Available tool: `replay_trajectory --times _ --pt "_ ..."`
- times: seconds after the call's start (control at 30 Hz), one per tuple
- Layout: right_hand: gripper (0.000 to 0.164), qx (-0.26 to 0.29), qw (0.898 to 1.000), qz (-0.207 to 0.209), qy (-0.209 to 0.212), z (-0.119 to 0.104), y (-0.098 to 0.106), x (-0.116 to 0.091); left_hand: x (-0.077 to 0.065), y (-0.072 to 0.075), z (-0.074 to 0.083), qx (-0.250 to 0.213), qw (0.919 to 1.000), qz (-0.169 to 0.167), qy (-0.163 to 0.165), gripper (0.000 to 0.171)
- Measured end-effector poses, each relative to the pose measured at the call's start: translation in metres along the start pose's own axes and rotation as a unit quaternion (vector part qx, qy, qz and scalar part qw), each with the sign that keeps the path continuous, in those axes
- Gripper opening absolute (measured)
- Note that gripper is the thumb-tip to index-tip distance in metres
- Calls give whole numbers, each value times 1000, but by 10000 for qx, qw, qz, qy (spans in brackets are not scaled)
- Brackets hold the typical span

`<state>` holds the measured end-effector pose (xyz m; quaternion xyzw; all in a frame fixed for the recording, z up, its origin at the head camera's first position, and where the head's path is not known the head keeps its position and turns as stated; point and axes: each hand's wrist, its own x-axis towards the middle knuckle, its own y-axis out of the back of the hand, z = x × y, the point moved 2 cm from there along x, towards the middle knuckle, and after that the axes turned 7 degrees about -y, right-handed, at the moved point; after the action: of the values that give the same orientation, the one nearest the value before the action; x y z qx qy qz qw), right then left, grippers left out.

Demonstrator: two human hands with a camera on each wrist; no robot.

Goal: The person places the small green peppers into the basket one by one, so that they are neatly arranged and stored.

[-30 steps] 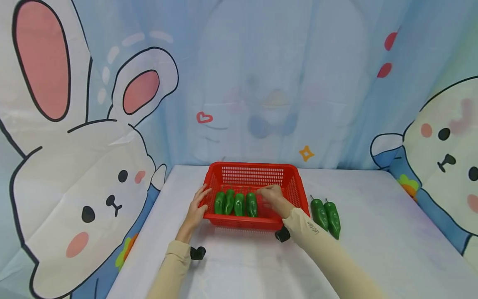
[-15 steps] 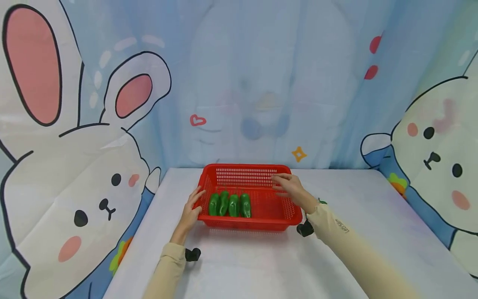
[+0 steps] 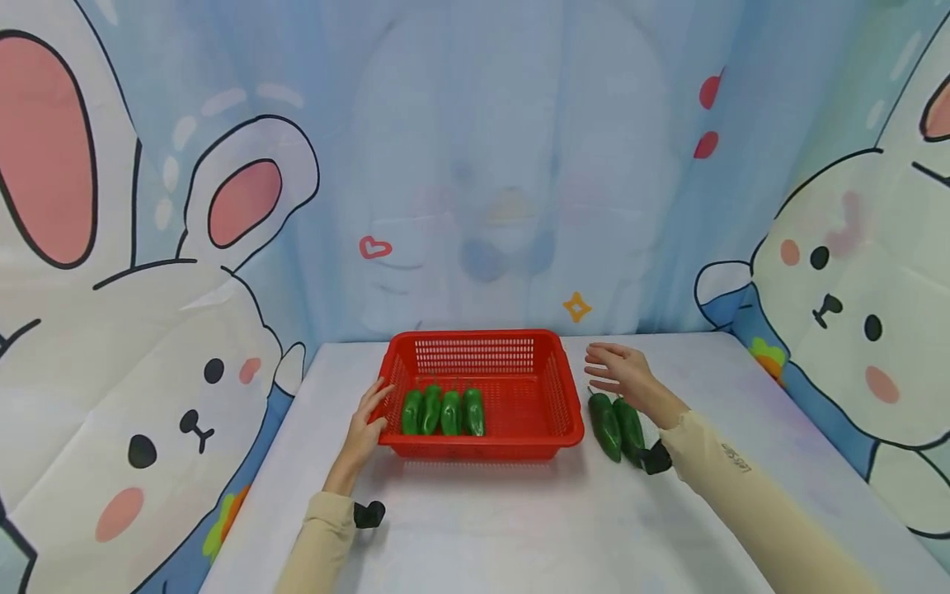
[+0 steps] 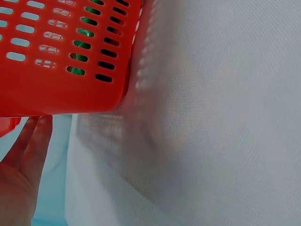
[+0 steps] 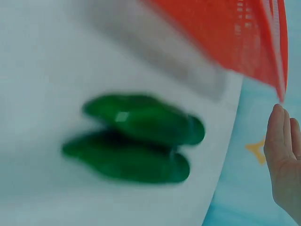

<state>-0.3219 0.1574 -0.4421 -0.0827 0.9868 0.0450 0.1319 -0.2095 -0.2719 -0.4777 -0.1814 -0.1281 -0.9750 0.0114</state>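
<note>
A red plastic basket (image 3: 478,449) with slotted walls stands on the table. Several green peppers (image 3: 451,415) lie side by side in its left half. My left hand (image 3: 361,431) rests at the basket's left rim; its fingers look straight in the left wrist view, touching the red edge. To the right of the basket, two more green peppers (image 3: 604,426) lie close together on the table. My right hand (image 3: 627,378) hovers just above their stem ends, fingers extended and holding nothing. In the right wrist view both loose peppers (image 5: 146,120) appear blurred below the hand.
The white table (image 3: 475,528) reaches back to a blue curtain (image 3: 497,165) printed with cartoon rabbits. A dark device (image 3: 656,458) sits at my right wrist, and another dark device (image 3: 369,515) at my left.
My right hand has left the basket's inside and moved right, over to the two loose peppers. The left hand has stayed at the rim. The head view has shifted slightly right.
</note>
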Motion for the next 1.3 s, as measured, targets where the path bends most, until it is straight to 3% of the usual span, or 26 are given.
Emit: replay_trajectory --times 0.17,0.4,0.5,0.7,0.93,1.3 --pt "67 -363 9992 160 -61 8 29 -5 -1 5 -5 33 10000 38 60 61" --pt "72 -516 9976 379 -254 27 66 -9 4 8 -37 55 9998 193 93 63" --pt "73 -547 9967 484 -367 35 75 -10 4 8 -41 126 9996 216 109 63" --pt "74 -470 9955 604 -560 49 81 -12 6 7 -34 101 9997 192 116 63" --pt "71 -403 9942 683 -733 60 80 -14 0 4 -4 50 9999 75 88 60" --pt "71 -222 9932 706 -904 83 77 -12 1 -1 -5 -113 9999 -4 4 60"
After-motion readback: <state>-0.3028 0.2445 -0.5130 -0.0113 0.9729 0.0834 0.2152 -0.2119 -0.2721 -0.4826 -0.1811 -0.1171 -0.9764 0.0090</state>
